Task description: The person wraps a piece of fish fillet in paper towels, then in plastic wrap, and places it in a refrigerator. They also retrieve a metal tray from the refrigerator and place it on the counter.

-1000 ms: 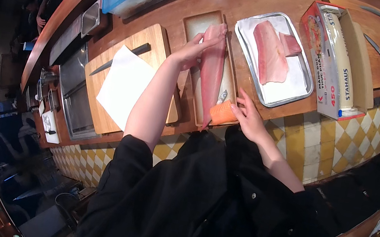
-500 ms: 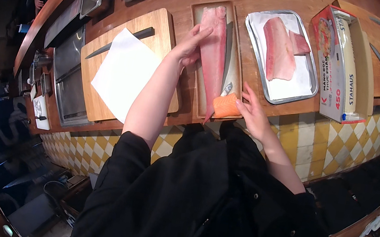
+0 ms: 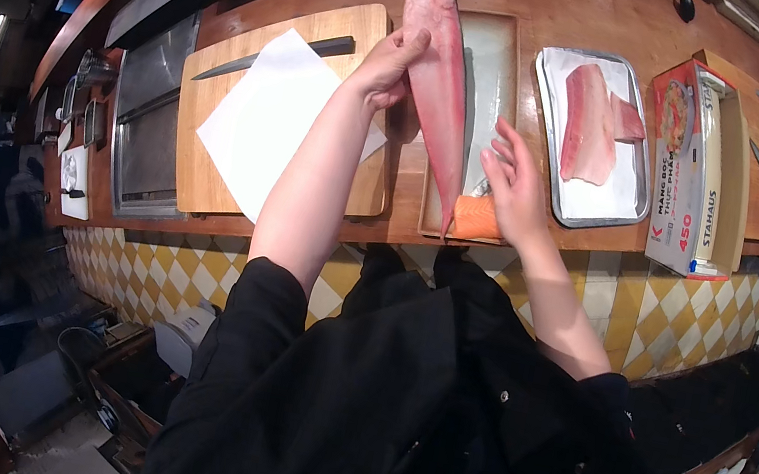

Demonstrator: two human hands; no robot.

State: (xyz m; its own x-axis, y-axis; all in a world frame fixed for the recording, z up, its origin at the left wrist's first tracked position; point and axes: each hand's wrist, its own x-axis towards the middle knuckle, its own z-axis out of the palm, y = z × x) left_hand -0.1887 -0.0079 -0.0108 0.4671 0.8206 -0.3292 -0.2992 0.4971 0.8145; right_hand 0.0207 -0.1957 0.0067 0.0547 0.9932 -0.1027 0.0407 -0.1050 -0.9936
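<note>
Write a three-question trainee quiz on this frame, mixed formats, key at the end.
1. Multiple choice: what is the left hand holding?
A) a black-handled knife
B) a sheet of white paper
C) a long pink fish fillet

2. True or false: the orange salmon piece lies on the wooden cutting board.

3. Count: how many fish pieces lie on the paper-lined metal tray?

Key:
1. C
2. False; it lies at the near end of the long rectangular dish, beside the fillet's narrow end.
3. Two, one large and one small.
</note>
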